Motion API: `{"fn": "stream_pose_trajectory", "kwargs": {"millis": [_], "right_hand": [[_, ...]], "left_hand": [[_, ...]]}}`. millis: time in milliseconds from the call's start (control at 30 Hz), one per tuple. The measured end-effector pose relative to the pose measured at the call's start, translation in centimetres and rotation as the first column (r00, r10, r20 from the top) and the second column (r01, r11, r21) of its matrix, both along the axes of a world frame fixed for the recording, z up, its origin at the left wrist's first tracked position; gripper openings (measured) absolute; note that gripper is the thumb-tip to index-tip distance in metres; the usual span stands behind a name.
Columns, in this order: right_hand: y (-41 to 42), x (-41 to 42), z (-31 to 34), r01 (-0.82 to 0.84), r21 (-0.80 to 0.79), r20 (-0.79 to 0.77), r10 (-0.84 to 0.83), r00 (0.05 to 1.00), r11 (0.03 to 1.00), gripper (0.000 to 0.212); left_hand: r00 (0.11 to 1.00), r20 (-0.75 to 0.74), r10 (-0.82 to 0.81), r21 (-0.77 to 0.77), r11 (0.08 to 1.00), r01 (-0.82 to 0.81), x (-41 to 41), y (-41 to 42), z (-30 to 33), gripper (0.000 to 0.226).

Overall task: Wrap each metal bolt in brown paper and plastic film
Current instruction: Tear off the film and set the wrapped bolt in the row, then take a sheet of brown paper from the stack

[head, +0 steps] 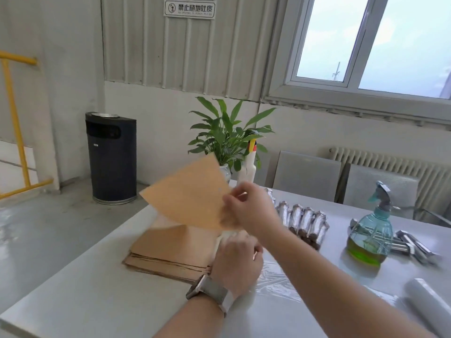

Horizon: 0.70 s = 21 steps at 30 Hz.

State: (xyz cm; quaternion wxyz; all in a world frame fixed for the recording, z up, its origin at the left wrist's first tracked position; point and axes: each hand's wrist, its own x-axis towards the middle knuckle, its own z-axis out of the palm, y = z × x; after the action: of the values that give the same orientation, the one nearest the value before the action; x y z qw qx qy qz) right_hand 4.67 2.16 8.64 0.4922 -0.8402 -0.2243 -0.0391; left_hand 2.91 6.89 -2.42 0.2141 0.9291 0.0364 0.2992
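R hand (246,208) pinches one brown paper sheet (188,196) by its near corner, lifted above the paper stack (168,250). L hand (235,259) curled at stack's R edge; can't tell what it grips. Risk: thin corner pinch, sheet could slip or tear, or drag a 2nd sheet up. Sheet tilted, long axis running up-left, far corner high. Wrapped bolts (305,220) sit in a row behind; bare bolts (412,245) far R.

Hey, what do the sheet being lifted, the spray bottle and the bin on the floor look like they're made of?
Lifted sheet: matte tan kraft-type paper, thin enough to curve in the right hand.
Spray bottle: clear teal-tinted body, plastic or glass, unclear which; green liquid shows through.
Bin: dark body, probably painted metal, with a shiny silvery top and base ring.
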Motion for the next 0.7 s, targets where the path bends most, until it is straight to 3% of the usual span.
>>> {"fn": "stream_pose_trajectory", "kwargs": {"millis": [33,133,233,300,433,500,600,700], "right_hand": [[-2.3,0.6,0.8,0.076,0.058,-0.052,-0.073,0.996,0.995,0.010],[-10.4,2.0,1.3,0.249,0.175,-0.220,-0.209,0.953,0.952,0.008],[-18.0,1.8,-0.7,0.350,0.138,-0.322,-0.293,0.900,0.926,0.007],[-21.7,1.0,-2.5,0.395,0.073,-0.351,-0.347,0.870,0.916,0.008],[-25.5,-1.0,-5.2,0.440,-0.004,-0.321,-0.418,0.850,0.898,0.009],[-26.3,-1.4,-6.4,0.444,-0.080,-0.248,-0.449,0.858,0.892,0.012],[-26.8,-1.6,-7.5,0.515,-0.192,-0.124,-0.542,0.831,0.835,0.021],[-26.8,-1.8,-8.0,0.513,-0.256,-0.083,-0.547,0.833,0.819,0.032]], "left_hand": [[0.999,0.009,-0.047,-0.044,0.998,0.047,0.1,-0.2,0.0,0.010],[0.981,-0.160,-0.114,-0.096,0.990,0.099,0.0,-0.2,0.2,0.023],[0.972,-0.196,-0.131,0.020,0.990,0.138,-0.2,0.0,-0.3,0.034],[0.987,-0.127,-0.101,-0.055,0.994,0.095,-0.2,0.0,-0.1,0.012],[0.990,-0.088,-0.110,0.012,0.994,0.111,-0.3,-0.3,1.0,0.011],[0.987,-0.042,-0.154,-0.039,0.988,0.152,-0.3,-0.6,0.9,0.018],[0.942,-0.030,-0.335,-0.130,0.936,0.328,-0.7,-1.2,0.9,0.027],[0.870,-0.131,-0.476,-0.079,0.879,0.470,-1.2,-2.0,1.3,0.037]]}}
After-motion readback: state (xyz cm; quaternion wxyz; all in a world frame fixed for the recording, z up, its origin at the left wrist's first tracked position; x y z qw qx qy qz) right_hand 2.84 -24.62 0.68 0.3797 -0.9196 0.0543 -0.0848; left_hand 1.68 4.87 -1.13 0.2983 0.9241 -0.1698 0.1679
